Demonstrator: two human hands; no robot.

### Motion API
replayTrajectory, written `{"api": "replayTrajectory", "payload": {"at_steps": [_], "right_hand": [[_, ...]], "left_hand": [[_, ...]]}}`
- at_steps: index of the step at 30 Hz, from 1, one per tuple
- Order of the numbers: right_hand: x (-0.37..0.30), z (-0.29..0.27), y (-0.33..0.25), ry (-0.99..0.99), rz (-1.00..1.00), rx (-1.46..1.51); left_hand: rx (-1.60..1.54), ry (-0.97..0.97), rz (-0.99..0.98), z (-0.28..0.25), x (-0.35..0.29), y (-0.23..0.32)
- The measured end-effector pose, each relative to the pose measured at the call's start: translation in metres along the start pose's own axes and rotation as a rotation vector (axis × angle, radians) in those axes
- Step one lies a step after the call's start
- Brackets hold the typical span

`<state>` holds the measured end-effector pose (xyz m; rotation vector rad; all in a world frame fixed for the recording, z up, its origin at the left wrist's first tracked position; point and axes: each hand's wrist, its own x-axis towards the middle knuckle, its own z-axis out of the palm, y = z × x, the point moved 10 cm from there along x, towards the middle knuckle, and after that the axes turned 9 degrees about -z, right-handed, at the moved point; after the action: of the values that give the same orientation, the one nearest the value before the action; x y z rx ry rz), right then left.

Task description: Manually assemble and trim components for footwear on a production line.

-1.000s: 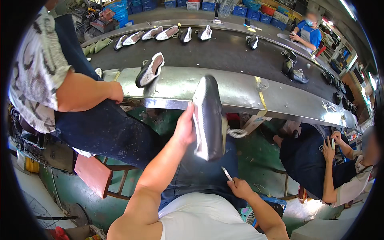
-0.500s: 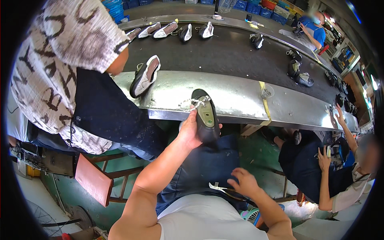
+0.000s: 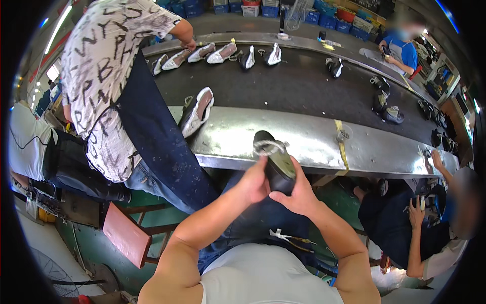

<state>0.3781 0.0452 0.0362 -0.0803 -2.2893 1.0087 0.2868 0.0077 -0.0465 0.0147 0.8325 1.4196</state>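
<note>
A dark shoe (image 3: 276, 164) with an olive-green inside and a pale lace across its toe end is held in front of me, near the bench edge. My left hand (image 3: 257, 181) grips its left side, and my right hand (image 3: 298, 189) is closed round the heel end from the right. Lower down, on my dark-clothed lap, lies a metal-headed tool with two thin handles (image 3: 289, 237), like pincers. A black and white shoe with a brownish inside (image 3: 198, 112) stands tilted on the metal bench edge, left of my hands.
Several shoes (image 3: 221, 52) sit along the dark belt (image 3: 288, 83) beyond the metal ledge (image 3: 283, 133). A small clear cup (image 3: 345, 135) stands by yellow tape (image 3: 342, 155). One person stands close at left (image 3: 104, 96); another sits at right (image 3: 416, 215). A pink-topped stool (image 3: 126, 234) is at lower left.
My right hand has come up from the lap to take hold of the shoe, which is now in both hands. The person at left has leaned away and reaches to the far shoes.
</note>
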Motion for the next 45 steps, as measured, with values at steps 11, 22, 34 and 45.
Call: {"api": "replayTrajectory", "payload": {"at_steps": [11,22,34,45], "right_hand": [[0.018,-0.056,0.146,0.619,0.491,1.245],[0.148,-0.085,0.288,0.263,0.252,-0.461],[-0.011,-0.023,0.143,-0.003,0.019,-0.56],[-0.315,0.094,0.024,-0.494,0.378,-0.265]], "left_hand": [[1.538,0.823,1.055,-0.06,-0.066,0.182],[1.855,1.389,0.487,-0.129,-0.071,0.312],[1.677,1.401,0.308,-0.156,-0.074,0.292],[1.245,0.286,0.715,-0.071,-0.123,0.033]]}}
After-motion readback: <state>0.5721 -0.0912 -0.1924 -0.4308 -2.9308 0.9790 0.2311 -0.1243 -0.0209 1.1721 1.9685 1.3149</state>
